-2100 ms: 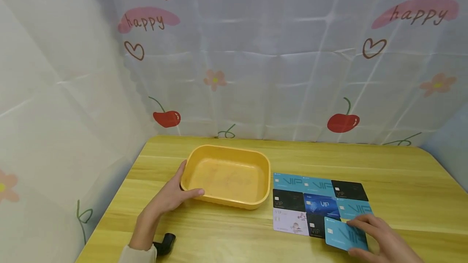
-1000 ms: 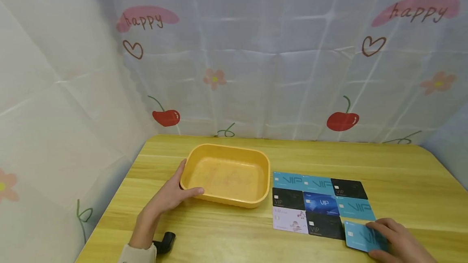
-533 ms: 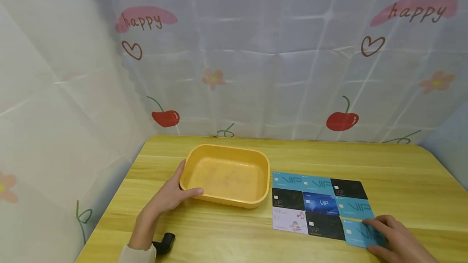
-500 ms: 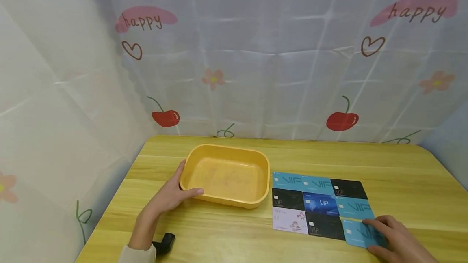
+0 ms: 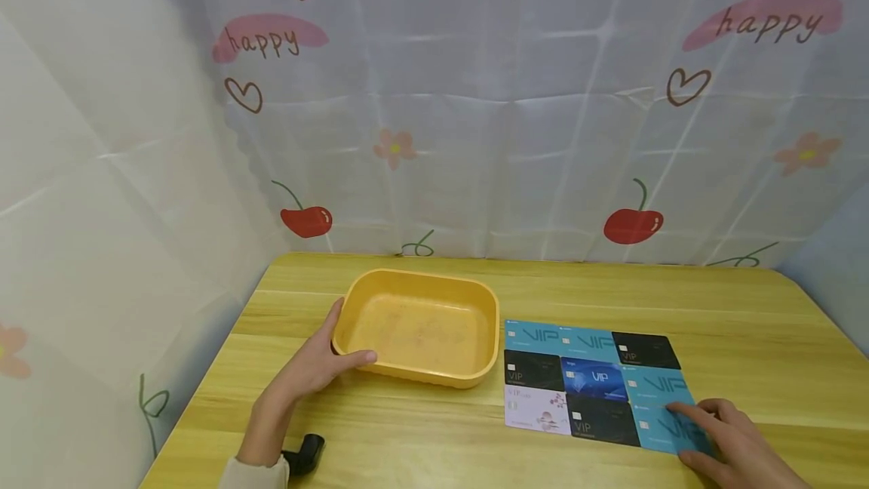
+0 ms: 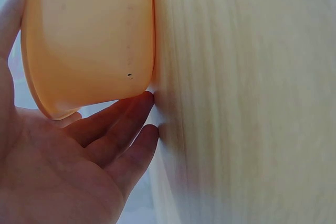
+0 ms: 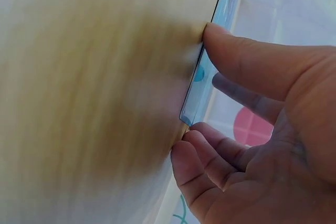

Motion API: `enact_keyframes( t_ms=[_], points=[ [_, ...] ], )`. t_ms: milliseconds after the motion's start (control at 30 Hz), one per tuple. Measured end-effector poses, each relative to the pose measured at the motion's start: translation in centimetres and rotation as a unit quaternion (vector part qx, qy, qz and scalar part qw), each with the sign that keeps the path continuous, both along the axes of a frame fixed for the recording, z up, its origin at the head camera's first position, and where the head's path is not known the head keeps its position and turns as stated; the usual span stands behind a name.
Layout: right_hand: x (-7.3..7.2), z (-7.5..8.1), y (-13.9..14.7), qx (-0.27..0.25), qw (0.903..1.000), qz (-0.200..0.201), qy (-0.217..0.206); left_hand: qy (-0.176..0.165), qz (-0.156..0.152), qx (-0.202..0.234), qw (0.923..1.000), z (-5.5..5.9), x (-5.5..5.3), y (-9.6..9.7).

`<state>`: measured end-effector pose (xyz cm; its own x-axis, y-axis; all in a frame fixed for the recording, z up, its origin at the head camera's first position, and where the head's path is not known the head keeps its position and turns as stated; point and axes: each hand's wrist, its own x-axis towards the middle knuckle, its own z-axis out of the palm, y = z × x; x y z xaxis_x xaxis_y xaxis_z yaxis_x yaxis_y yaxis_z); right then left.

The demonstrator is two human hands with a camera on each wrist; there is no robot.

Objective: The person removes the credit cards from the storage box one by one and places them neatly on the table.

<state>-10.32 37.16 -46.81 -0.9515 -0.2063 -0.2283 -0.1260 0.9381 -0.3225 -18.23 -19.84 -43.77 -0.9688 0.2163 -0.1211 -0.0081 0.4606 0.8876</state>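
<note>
A yellow plastic basin (image 5: pixel 421 334) stands on the wooden table, nothing in it. My left hand (image 5: pixel 312 364) holds its near left corner, thumb along the near rim and the other fingers at the left end. In the left wrist view, fingertips touch the basin's outer wall (image 6: pixel 94 35) low by the table. At the lower right, my right hand (image 5: pixel 733 447) holds a light blue VIP card (image 5: pixel 655 429) flat by its edges; its right part is covered by the fingers. In the right wrist view, the thumb meets the card's edge (image 7: pixel 195 98).
Several other VIP cards lie edge to edge in rows: light blue (image 5: pixel 532 336), black (image 5: pixel 532 370), dark blue (image 5: pixel 597 379) and pale lilac with blossoms (image 5: pixel 536 410). A black object (image 5: pixel 308 453) lies beside the left wrist. A printed curtain (image 5: pixel 502 172) hangs behind the table.
My right hand has carried the light blue card right and lowered it onto the table, then slid it up against the card above, narrowing the gap. The left hand has stayed at the basin.
</note>
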Motion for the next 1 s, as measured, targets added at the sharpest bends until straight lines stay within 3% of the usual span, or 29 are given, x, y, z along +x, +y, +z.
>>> enact_keyframes(
  t_ms=[1000],
  points=[
    [0.1, -0.7, 1.1, -0.009, 0.9997, -0.019, -0.010, 0.002, -0.004, 0.007, 1.0000, -0.1, 0.0, 0.1]
  ],
)
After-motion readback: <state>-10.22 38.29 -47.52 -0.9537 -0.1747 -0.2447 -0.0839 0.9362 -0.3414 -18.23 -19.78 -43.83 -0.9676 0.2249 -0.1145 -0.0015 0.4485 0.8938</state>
